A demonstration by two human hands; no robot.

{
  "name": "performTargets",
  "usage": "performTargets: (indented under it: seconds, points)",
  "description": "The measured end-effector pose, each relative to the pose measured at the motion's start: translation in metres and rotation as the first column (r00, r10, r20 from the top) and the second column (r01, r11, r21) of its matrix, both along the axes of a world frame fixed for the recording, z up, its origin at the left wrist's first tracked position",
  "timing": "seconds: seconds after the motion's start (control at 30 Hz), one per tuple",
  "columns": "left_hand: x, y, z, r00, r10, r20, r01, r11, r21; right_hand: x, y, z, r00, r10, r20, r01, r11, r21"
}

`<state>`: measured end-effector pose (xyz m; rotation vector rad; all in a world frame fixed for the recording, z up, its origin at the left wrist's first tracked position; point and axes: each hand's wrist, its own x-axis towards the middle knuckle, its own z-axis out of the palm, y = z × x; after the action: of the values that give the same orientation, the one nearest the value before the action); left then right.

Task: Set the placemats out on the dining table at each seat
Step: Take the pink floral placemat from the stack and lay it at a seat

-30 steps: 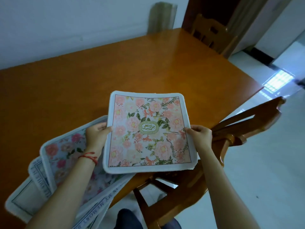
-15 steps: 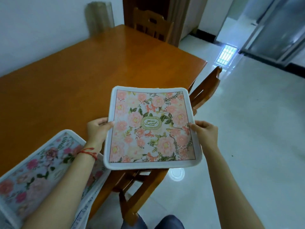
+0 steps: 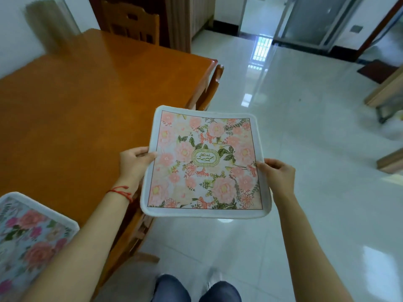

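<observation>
I hold a square pink floral placemat [image 3: 205, 162] with a white border flat in the air, just off the table's near edge and above a chair and the floor. My left hand [image 3: 135, 162] grips its left edge and my right hand [image 3: 277, 173] grips its right edge. The orange wooden dining table [image 3: 87, 101] spreads to the left. Another floral placemat [image 3: 32, 236] lies at the table's near left corner, partly cut off by the frame and by my left forearm.
One wooden chair [image 3: 211, 88] is tucked in at the table's right side, another chair [image 3: 130, 22] stands at the far end, and a third [image 3: 133, 234] sits below the placemat. Glossy white floor tiles [image 3: 305, 127] stretch to the right. My knees [image 3: 196, 288] show at the bottom.
The view has swung right and I have stepped along the table with the placemat. The stack of mats has slid toward the left edge; more floor and doorway now show.
</observation>
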<state>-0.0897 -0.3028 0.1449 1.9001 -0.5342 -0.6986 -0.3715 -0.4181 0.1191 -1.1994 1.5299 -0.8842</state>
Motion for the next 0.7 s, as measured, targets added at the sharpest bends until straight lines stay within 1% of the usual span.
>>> performTargets:
  seconds: [0.17,0.33,0.53,0.7]
  points:
    - [-0.06,-0.049,-0.008,0.996,-0.088,-0.023,0.089,0.995,0.044,-0.073,-0.02,-0.005,0.994,-0.111,0.007,0.111,0.994,0.013]
    - [-0.105,-0.096,-0.011,0.986,-0.165,-0.026,0.167,0.983,0.076,-0.125,-0.039,-0.012,0.979,-0.203,-0.001,0.203,0.979,0.037]
    - [-0.134,-0.163,-0.013,0.972,-0.234,-0.037,0.236,0.97,0.066,-0.155,-0.08,-0.019,0.96,-0.279,-0.022,0.28,0.959,0.041]
    - [-0.138,-0.231,-0.016,0.957,-0.287,-0.032,0.288,0.956,0.048,-0.158,-0.139,-0.02,0.948,-0.319,-0.01,0.319,0.947,0.037]
